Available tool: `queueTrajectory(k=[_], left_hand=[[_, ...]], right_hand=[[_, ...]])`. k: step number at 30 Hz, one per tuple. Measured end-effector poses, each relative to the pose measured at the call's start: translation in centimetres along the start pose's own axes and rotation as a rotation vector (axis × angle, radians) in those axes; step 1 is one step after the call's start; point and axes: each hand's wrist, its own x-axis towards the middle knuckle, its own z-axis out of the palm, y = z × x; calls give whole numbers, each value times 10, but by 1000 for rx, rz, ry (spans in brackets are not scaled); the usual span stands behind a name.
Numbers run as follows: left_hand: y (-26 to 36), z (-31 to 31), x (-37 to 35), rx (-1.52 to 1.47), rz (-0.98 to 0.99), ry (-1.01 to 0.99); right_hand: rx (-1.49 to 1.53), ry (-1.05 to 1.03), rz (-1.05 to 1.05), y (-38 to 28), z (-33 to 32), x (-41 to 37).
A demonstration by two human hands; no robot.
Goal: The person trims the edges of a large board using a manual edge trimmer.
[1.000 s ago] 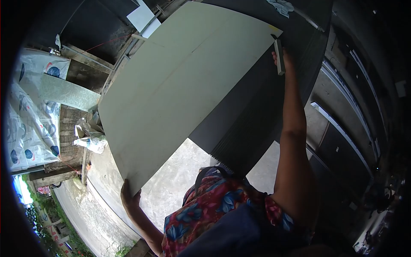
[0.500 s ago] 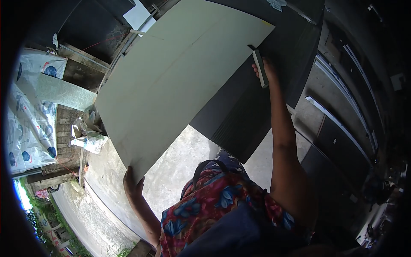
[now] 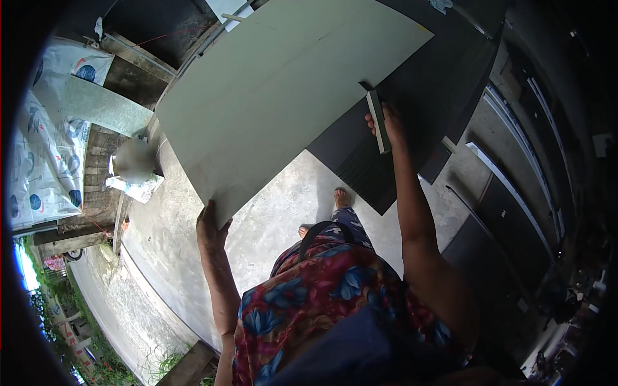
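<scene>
Pale-green board [image 3: 290,83] clamped at its near corner by the left hand [image 3: 211,230], fingers hooked over the edge. The right hand [image 3: 394,125] grips a flat grey bar [image 3: 378,122], set against the board's right edge. The board slants across the black ribbed sheet [image 3: 418,90]. Past its near edge the concrete floor [image 3: 277,206] lies open, with a bare foot [image 3: 341,196] by the sheet's corner.

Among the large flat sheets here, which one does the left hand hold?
The pale sheet: the left hand grips its near corner. The dark ribbed sheet lies under it; the right hand holds a small bar.
</scene>
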Motion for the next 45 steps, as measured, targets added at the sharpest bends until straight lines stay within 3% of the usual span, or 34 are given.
queueTrajectory(k=[2, 16, 20, 28, 36, 40, 45], left_hand=[[-2, -6, 4, 16, -8, -72], [-19, -4, 16, -74, -26, -86], [-21, -5, 16, -53, -17, -105], [-20, 4, 9, -81, -17, -77], [-30, 1, 16, -70, -40, -123], [-31, -1, 18, -67, -42, -141], [-32, 1, 17, -75, -54, -155]], right_hand=[[-28, -21, -3, 7, 13, -17], [-2, 2, 39, 21, 76, -115], [20, -138, 79, 33, 87, -128], [17, 14, 11, 41, 89, -120], [-38, -261, 71, 42, 126, -184], [55, -31, 17, 50, 104, -147], [-11, -193, 81, 55, 137, -193]])
